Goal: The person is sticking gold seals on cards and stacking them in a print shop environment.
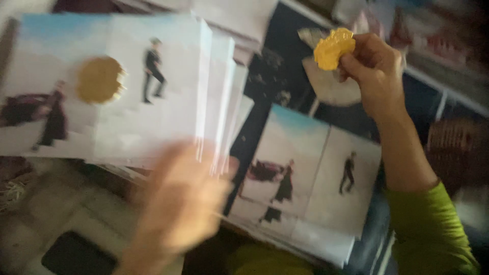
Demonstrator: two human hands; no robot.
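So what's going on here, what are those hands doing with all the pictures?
A person is handling printed photo sheets. The left hand, blurred, holds up a fanned stack of prints, and the top one bears a round gold seal. The right hand, in a green sleeve, pinches a yellow seal between its fingertips. Another pile of the same prints lies below on the dark surface, with no seal visible.
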